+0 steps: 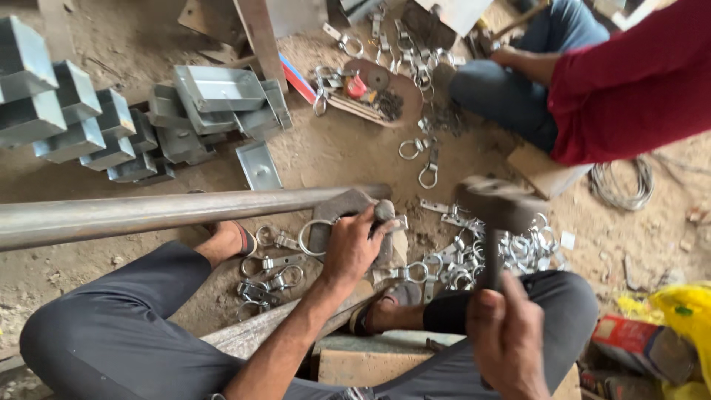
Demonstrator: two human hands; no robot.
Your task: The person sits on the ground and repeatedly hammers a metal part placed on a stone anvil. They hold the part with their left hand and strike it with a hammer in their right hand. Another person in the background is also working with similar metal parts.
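In the head view, the risk I judge is the raised hammer (495,204), blurred at centre right, glancing onto the fingers (379,226), because they sit right beside the metal ring clamp (315,235) on the dark anvil block (348,204) at frame centre. The left hand (349,248) is curled down on that clamp, pinning it. The right hand (507,333), lower right, is closed tight around the hammer handle.
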